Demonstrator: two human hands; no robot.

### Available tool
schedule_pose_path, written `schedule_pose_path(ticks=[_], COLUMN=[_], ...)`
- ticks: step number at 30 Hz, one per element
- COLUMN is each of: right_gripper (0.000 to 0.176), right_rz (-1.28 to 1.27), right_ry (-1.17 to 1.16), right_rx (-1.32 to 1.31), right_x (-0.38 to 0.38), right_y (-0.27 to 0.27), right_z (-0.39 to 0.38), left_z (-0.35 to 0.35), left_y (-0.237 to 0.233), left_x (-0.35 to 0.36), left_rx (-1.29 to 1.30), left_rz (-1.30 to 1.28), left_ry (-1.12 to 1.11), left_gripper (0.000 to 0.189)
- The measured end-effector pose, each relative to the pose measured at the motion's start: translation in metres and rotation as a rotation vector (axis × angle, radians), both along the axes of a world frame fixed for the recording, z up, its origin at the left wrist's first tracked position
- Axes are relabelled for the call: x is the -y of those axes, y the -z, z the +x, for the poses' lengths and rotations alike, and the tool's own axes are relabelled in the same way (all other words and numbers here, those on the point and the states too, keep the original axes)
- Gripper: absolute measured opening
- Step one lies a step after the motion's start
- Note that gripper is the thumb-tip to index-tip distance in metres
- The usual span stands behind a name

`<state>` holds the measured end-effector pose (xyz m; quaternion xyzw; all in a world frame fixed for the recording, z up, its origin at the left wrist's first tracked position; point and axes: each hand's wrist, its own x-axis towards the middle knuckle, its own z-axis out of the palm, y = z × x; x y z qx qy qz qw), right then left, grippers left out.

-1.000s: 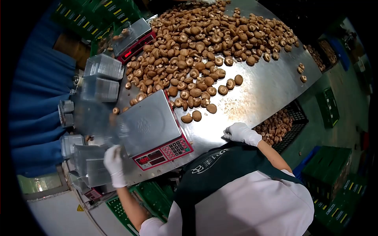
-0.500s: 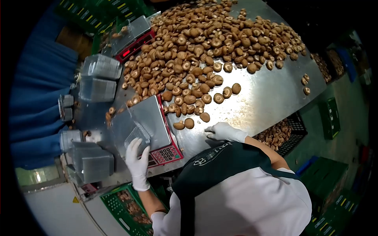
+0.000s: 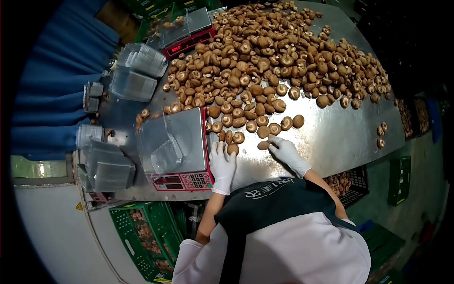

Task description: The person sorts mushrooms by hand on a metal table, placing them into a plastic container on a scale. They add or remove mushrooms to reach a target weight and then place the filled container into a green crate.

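My left hand (image 3: 222, 167), in a white glove, rests at the right edge of the near red scale (image 3: 182, 137). Its fingers are stretched out, with a brown shiitake mushroom (image 3: 232, 149) touching or just beside the thumb side. My right hand (image 3: 287, 155), also gloved, has its fingertips on the edge of another shiitake mushroom (image 3: 263, 145) lying on the metal table (image 3: 321, 135). A clear plastic tray (image 3: 166, 154) with its lid raised sits on the scale pan. Above both hands spreads a large heap of shiitake mushrooms (image 3: 283, 61).
Stacks of clear trays (image 3: 133, 84) and more trays (image 3: 111, 165) stand along the left side. A second red scale (image 3: 189, 41) is at the far left. Green crates (image 3: 146, 241) and a black crate (image 3: 354, 187) holding mushrooms stand below the table edge.
My left hand has left the plastic tray and moved right, to the mushrooms beside the scale. My right hand has reached forward to a single mushroom. The view has shifted and turned slightly.
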<state>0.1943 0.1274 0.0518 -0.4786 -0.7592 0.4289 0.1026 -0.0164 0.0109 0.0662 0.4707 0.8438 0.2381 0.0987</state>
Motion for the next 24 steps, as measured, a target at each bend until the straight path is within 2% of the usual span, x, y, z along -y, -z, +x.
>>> schedule_pose_path(ticks=[3, 4, 6, 7, 9, 13, 14, 15, 16, 17, 18, 19, 22, 24], right_gripper=[0.033, 0.033, 0.032, 0.032, 0.031, 0.032, 0.035, 0.039, 0.039, 0.044, 0.048, 0.048, 0.039, 0.023], right_rz=[-0.124, -0.090, -0.067, -0.052, -0.075, -0.220, -0.307, -0.387, -0.388, -0.502, -0.613, -0.608, -0.717, -0.716], right_ry=[0.018, 0.018, 0.021, 0.006, 0.009, 0.063, 0.065, 0.068, 0.075, 0.091, 0.104, 0.106, 0.163, 0.313], right_rx=[-0.034, -0.018, -0.037, -0.027, -0.026, -0.190, -0.248, -0.306, -0.305, -0.515, -0.726, -0.724, -0.702, -0.606], right_x=[0.009, 0.011, 0.010, 0.010, 0.010, 0.007, 0.008, 0.006, 0.010, 0.012, 0.012, 0.010, 0.011, 0.011], right_y=[-0.016, -0.010, -0.009, -0.010, -0.010, -0.026, -0.030, -0.036, -0.036, -0.037, -0.038, -0.042, -0.052, -0.057], right_z=[0.004, 0.006, 0.009, 0.011, 0.014, 0.012, 0.011, 0.008, 0.006, 0.003, 0.003, 0.006, 0.027, 0.063], left_z=[-0.012, -0.018, -0.026, -0.027, -0.031, -0.030, -0.023, -0.005, 0.013, 0.029, 0.047, 0.060, 0.068, 0.048], left_y=[0.011, 0.019, 0.027, 0.027, 0.019, 0.004, -0.001, -0.027, -0.046, -0.054, -0.046, -0.038, -0.027, -0.018], left_x=[-0.017, -0.024, -0.047, -0.054, -0.062, -0.066, -0.066, -0.065, -0.060, -0.055, -0.049, -0.044, -0.035, -0.029], left_rx=[-0.115, -0.118, 0.009, 0.043, 0.021, 0.019, 0.078, 0.170, 0.368, 0.566, 0.711, 0.855, 0.807, 0.547], left_rz=[0.062, 0.083, -0.140, -0.046, -0.063, 0.228, 0.341, 0.346, 0.309, 0.275, 0.263, 0.247, 0.251, 0.250], left_ry=[0.023, 0.020, -0.029, -0.047, -0.026, 0.016, 0.025, 0.026, 0.131, 0.238, 0.332, 0.425, 0.329, 0.270], left_gripper=[0.049, 0.049, 0.045, 0.042, 0.037, 0.029, 0.028, 0.029, 0.030, 0.031, 0.032, 0.033, 0.034, 0.039])
